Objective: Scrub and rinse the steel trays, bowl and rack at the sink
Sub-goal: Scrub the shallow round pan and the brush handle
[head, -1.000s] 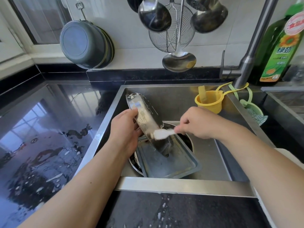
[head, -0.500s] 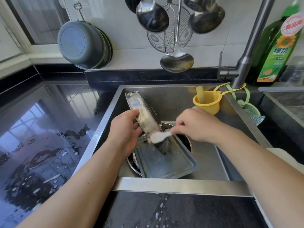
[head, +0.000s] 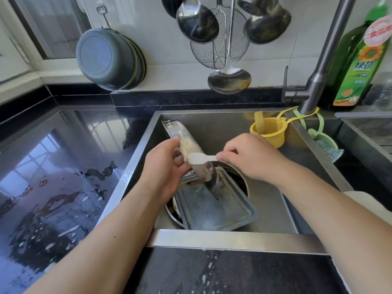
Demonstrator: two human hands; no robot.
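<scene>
Over the sink (head: 275, 211), left hand (head: 167, 166) grips a residue-caked tray (head: 186, 143) on edge; right hand (head: 248, 155) pinches a white scraper (head: 198, 159).

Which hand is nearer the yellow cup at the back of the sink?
Right. The right hand, pinching the white scraper, sits just in front of the yellow cup. The left hand holds the tilted tray farther left.

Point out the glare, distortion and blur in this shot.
Head view: the wet black counter mirrors the bright window, hiding its surface; the wide lens bows the sink front edge and leans the faucet; the left hand gripping the tilted tray and the right hand pinching the white scraper look slightly soft.
</scene>
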